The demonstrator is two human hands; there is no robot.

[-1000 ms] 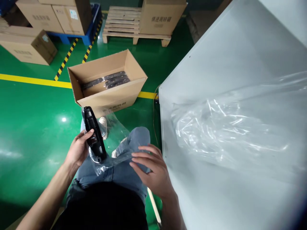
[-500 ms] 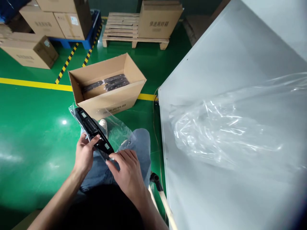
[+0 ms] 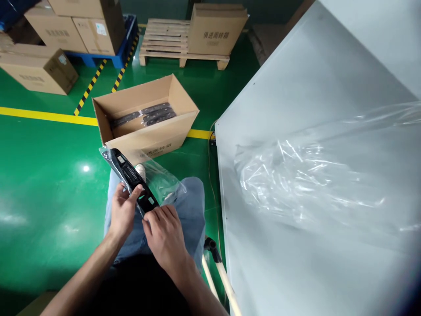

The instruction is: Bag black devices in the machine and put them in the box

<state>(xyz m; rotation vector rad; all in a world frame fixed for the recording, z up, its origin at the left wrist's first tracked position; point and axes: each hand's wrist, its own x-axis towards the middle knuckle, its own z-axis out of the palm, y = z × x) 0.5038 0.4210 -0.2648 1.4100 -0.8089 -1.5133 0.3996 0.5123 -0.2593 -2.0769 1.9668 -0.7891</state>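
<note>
A long black plastic part (image 3: pixel 130 175) with rectangular slots lies slantwise over my lap, in a clear plastic bag (image 3: pixel 161 177) whose loose film spreads to the right. My left hand (image 3: pixel 124 211) grips the part along its left side, the thumb across its face. At the lower end, my right hand (image 3: pixel 164 228) has its fingers curled over the bag's film and the tip of the part. Its fingertips are partly hidden. Just beyond stands an open cardboard box (image 3: pixel 154 136), holding several dark bagged parts (image 3: pixel 159 114).
A pale grey work surface (image 3: pixel 279 263) fills the right side, with crumpled clear plastic film (image 3: pixel 296 175) on it. A pale tube frame with a black joint (image 3: pixel 213 249) stands by my right leg. Cartons (image 3: pixel 217 33) and pallets (image 3: pixel 164 37) are farther back.
My hands and the bagged part have shifted slightly right. My right hand has moved a little left, its fingers now curled closer over the part's lower end.
</note>
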